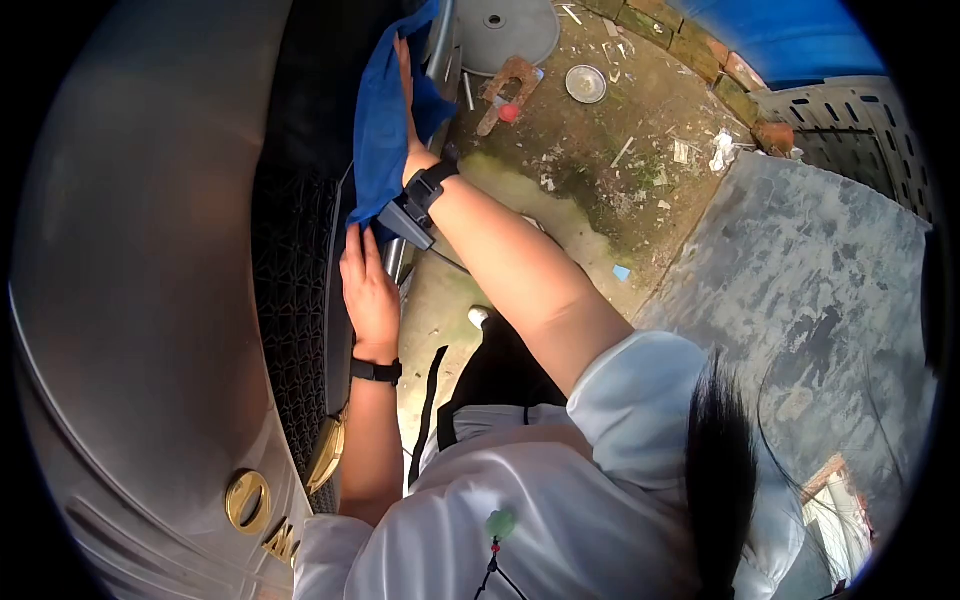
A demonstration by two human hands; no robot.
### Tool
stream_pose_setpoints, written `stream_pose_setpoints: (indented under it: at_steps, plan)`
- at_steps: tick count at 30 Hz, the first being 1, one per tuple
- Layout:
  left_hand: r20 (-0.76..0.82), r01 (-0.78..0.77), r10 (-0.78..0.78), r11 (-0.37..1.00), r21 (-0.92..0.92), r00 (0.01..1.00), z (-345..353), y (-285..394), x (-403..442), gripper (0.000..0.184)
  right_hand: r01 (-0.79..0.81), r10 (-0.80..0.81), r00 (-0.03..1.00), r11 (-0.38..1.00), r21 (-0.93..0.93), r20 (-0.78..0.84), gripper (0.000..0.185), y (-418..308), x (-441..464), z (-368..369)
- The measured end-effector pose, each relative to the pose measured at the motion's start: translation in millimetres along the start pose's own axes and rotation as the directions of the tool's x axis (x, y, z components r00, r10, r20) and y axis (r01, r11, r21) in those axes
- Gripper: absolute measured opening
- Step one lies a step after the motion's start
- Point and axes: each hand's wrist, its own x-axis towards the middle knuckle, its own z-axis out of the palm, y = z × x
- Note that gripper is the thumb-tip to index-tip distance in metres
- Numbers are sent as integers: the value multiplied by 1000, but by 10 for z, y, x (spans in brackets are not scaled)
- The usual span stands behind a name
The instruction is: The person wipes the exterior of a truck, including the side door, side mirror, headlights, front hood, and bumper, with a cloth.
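Note:
A blue cloth (pixel 375 135) hangs against the dark front of a car, at the upper left of the head view. My right hand (pixel 408 105) reaches up along the car front and grips the cloth, which partly hides its fingers. Below it, my left hand (pixel 370 290) lies on the edge of the car front, fingers stretched out and tips touching the cloth's lower corner. Dark mesh of the grille (pixel 290 270) runs beside my left hand. Next to my right wrist is a grey, flat-ended part (pixel 407 225), partly covered by the cloth.
The car's grey hood (pixel 150 250) fills the left side, with gold letters (pixel 247 502) near the bottom. On the dirt ground lie a round metal dish (pixel 586 84), a red thing (pixel 509 113) and litter. A grey slab (pixel 800 290) and a slotted crate (pixel 850 125) stand right.

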Motion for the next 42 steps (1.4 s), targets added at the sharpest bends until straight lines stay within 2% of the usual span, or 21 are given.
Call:
stream_pose_setpoints:
  at_steps: [8,12,13,14,15,16,18,19,20,21,23,25,27,28,29,31,33,35,37,41,42]
  plan:
    - [15,-58,57,995,86,998,194,-143,-503,52,-189,201,977,971,148,-67,68,735,-757,449]
    - [69,-33,27,995,96,997,108,-413,-1191,49,-375,397,918,853,364,16,67,713,-1475,800]
    - [73,-27,19,994,107,997,58,-496,-1408,48,-448,468,880,760,471,83,67,672,-1671,900]
    - [60,-35,28,994,103,998,-11,-539,-1597,48,-529,539,820,587,612,192,66,610,-1864,997]
    - [43,-43,39,994,97,998,-89,-575,-1777,48,-579,573,758,374,725,310,66,536,-2087,1082]
    - [16,-54,53,994,95,998,-134,-650,-1972,50,-573,517,738,143,807,433,65,477,-2316,1183]
    - [-31,-18,21,994,108,999,-229,-714,-2195,52,-442,391,856,211,872,339,64,32,-2522,1076]
    - [-66,-7,15,993,114,998,-297,-725,-2271,53,-275,288,947,488,828,144,66,-368,-2502,859]
    - [-97,5,5,995,99,995,-328,-761,-2308,54,-95,134,990,856,508,-41,67,-384,-2430,861]
    - [-152,-4,18,996,92,988,-351,-773,-2289,54,110,-102,986,993,53,-134,68,-328,-2238,890]
    - [-174,-31,50,993,110,983,-447,-753,-2126,53,259,-277,957,950,-176,-87,70,-252,-1751,750]
    - [-120,-50,58,997,65,991,-485,-750,-1973,54,313,-337,931,935,-170,-142,71,-148,-1582,690]
    - [-103,-27,33,997,67,994,-407,-755,-1953,53,361,-343,905,932,29,-252,74,-82,-1807,933]
    - [-104,-22,28,998,59,994,-408,-753,-2010,52,223,-205,958,972,72,-202,78,-73,-1894,928]
    - [-76,1,2,999,42,997,-420,-776,-2119,52,120,-124,981,992,-32,-147,80,-170,-2044,920]
    - [-31,41,-41,999,-3,999,-482,-847,-2442,51,107,-109,990,994,-31,-86,79,-74,-2481,1094]
    - [106,101,-95,994,-49,990,-588,-1003,-2865,50,59,-57,998,996,60,-37,78,-158,-2986,1213]
    - [209,162,-134,979,-123,969,-784,-1133,-3311,45,84,-85,996,996,18,17,75,-232,-3474,1328]
    - [190,205,-176,968,-143,966,-848,-1284,-3762,43,135,-128,986,989,-58,104,74,-285,-4003,1440]
    - [181,362,-337,923,-127,924,-813,-1607,-4595,42,413,-312,886,868,-277,343,70,-308,-4969,1582]
    - [173,368,-350,926,-85,921,-797,-1687,-4749,42,402,-326,886,895,-194,330,73,-287,-5164,1601]
